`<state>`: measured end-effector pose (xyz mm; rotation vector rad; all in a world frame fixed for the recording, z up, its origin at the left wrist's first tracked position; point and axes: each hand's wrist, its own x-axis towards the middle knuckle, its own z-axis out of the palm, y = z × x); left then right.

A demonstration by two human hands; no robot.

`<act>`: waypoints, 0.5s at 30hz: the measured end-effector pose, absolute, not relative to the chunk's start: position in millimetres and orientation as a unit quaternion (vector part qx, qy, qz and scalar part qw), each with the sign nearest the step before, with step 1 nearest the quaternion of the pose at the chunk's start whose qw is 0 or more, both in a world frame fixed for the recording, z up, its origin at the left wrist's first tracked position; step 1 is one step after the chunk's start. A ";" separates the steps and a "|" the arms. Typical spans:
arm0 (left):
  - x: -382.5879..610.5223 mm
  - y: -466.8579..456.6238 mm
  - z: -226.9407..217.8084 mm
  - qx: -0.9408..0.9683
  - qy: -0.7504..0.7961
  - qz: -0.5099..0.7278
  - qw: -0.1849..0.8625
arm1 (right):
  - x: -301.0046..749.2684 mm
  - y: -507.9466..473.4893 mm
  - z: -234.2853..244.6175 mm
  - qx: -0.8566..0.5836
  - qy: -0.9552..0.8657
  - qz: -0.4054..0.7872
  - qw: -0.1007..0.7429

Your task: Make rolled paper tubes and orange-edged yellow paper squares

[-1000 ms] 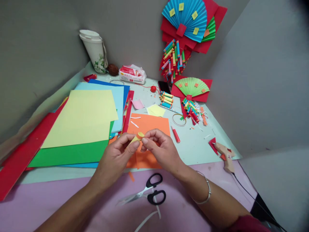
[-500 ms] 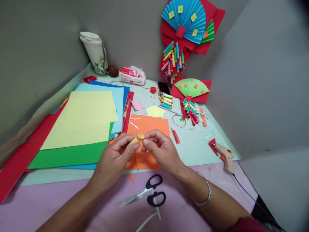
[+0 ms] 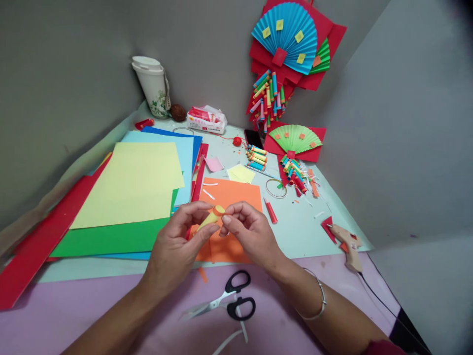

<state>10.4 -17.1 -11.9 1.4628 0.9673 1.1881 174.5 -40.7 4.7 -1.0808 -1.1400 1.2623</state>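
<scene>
My left hand [image 3: 181, 241] pinches a small yellow paper roll [image 3: 209, 219] with an orange band at its far end. My right hand [image 3: 249, 234] has its fingers curled, the fingertips pressed against the orange end of the same roll. Both hands hover over an orange paper sheet [image 3: 236, 193] on the table. Black-handled scissors [image 3: 229, 301] lie just in front of my wrists on the purple surface.
A stack of coloured paper sheets [image 3: 129, 192] lies at left. A red glue stick [image 3: 271, 211], a hot glue gun [image 3: 349, 242], finished paper rolls [image 3: 256, 157], a green paper fan [image 3: 295, 139], a blue fan [image 3: 284, 37] on the wall, a cup [image 3: 155, 86] and a tissue pack [image 3: 206, 119] surround.
The view shifted slightly; my hands stay together on the roll, with the fingers turning it a little and the roll showing longer.
</scene>
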 end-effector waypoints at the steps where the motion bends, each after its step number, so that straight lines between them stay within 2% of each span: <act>1: 10.2 -17.1 -12.5 0.602 0.399 0.486 0.492 | 174.5 -40.8 4.8 -0.454 -0.478 0.530 0.534; 15: 13.0 -15.2 -7.6 0.531 0.381 0.465 0.598 | 174.4 -40.6 4.9 -0.446 -0.473 0.540 0.534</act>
